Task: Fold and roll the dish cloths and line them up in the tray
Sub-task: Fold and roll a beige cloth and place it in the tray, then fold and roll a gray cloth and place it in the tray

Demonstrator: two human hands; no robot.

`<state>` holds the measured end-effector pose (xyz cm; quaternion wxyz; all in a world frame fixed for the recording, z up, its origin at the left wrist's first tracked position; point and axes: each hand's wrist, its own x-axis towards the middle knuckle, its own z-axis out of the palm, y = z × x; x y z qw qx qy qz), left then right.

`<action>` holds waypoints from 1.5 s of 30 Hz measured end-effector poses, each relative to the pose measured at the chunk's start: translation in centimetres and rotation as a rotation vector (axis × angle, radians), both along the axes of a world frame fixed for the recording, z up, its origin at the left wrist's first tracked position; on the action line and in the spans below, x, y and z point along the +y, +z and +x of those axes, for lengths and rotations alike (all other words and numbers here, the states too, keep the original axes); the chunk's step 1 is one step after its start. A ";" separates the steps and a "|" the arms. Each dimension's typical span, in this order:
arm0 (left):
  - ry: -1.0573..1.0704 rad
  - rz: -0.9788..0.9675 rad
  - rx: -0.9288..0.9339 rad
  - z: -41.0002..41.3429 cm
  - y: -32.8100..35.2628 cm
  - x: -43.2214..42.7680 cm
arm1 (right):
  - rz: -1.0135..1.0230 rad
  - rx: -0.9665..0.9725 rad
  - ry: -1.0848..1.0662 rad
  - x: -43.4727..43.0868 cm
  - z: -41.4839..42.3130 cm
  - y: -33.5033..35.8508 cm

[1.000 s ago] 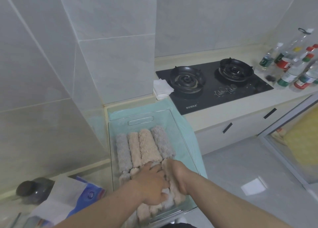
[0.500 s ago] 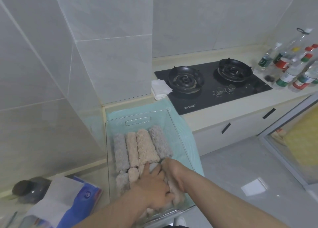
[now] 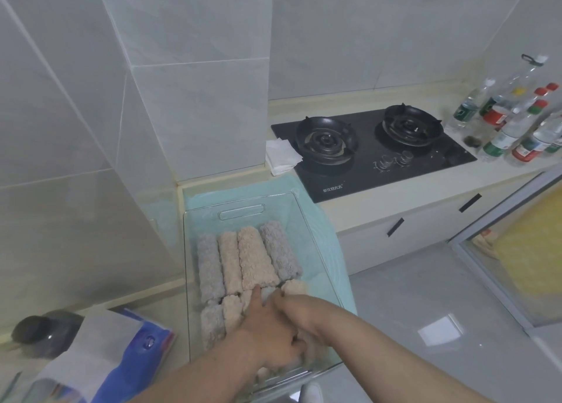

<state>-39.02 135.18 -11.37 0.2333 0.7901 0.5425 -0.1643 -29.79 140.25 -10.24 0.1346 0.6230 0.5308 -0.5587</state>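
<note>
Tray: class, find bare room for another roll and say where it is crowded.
Bare floor between the far row of rolls and the tray's handle wall, plus a strip along its right wall. Crowded: the near row, under left hand and right hand.

A clear tray [image 3: 240, 212] sits on a teal mat [image 3: 333, 250] at the counter's corner. Four rolled cloths [image 3: 255, 256] lie side by side in its far row, grey outside and beige between, and a near row [image 3: 223, 317] touches their ends. The left hand [image 3: 267, 332] rests palm-down on the near row, with the right hand [image 3: 293, 306] touching it. Their grip cannot be made out. A black stove [image 3: 374, 150], a white napkin [image 3: 281, 156] and bottles [image 3: 511, 128] stand beyond.
</note>
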 end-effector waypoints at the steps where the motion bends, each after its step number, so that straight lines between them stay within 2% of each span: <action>1: 0.005 0.004 -0.010 -0.1 -0.2 0.0 | 0.066 -0.058 0.069 -0.1 -0.5 0.3; 2: 0.003 0.015 -0.020 -0.1 -0.3 0.0 | 0.144 -0.100 0.083 -0.2 -0.7 0.3; 4: 0.008 0.025 -0.042 -0.2 -0.2 -0.1 | 0.209 -0.128 -0.022 -0.2 -1.0 -0.1; 6: 0.002 0.007 -0.032 -0.1 0.1 0.0 | 0.162 0.001 -0.212 0.3 -1.0 -0.6; 8: -0.028 -0.002 0.000 0.0 0.3 0.1 | 0.043 0.216 -0.449 0.7 -1.0 -1.0; 10: -0.040 -0.004 0.011 0.0 0.4 0.1 | 0.004 0.275 -0.545 0.8 -1.0 -1.1; 14: -0.062 -0.016 0.022 -0.3 0.1 0.2 | -0.003 0.233 -0.449 0.9 -0.5 -0.2; 18: -0.081 -0.013 0.015 -0.2 -0.3 0.5 | -0.161 0.328 -0.416 1.4 0.6 0.5; 20: -0.083 0.014 -0.025 -0.3 -0.2 0.7 | -0.139 0.304 -0.375 1.3 0.4 0.9; 23: -0.031 0.117 -0.175 -0.6 -0.2 0.8 | 0.143 0.029 -0.042 0.4 -0.3 3.8; 25: 0.034 0.164 -0.268 -0.8 -0.5 0.6 | 0.382 -0.033 0.262 -0.1 0.4 7.4; 26: 0.040 0.192 -0.271 -1.0 -0.8 0.5 | 0.446 0.029 0.303 0.0 1.0 9.6; 28: 0.060 0.379 -0.247 -1.5 -1.0 0.3 | 0.482 0.189 0.185 1.2 2.7 12.8; 30: 0.231 0.474 -0.204 -1.7 0.3 -0.5 | 0.459 0.308 0.001 3.3 4.4 13.7; 31: 0.331 0.449 -0.122 -1.8 1.2 -0.9 | 0.454 0.334 -0.065 4.3 5.0 13.7; 33: 0.475 0.194 -0.027 -2.0 2.2 -1.6 | 0.419 0.356 -0.144 5.7 5.4 12.9; 35: 0.535 -0.117 -0.095 -1.4 2.2 -2.0 | 0.342 0.427 -0.165 6.4 5.5 12.3; 37: 0.562 -0.217 -0.123 -0.1 2.3 -2.2 | 0.290 0.500 -0.141 6.7 5.8 11.9; 39: 0.597 -0.205 -0.068 1.1 2.8 -2.3 | 0.273 0.536 -0.072 6.8 6.6 11.8; 42: 0.762 -0.116 -0.076 3.4 4.5 -3.0 | 0.242 0.601 0.073 7.0 8.6 12.3; 45: 1.070 0.112 -0.225 5.8 7.7 -4.9 | 0.240 0.677 0.201 6.8 10.6 13.6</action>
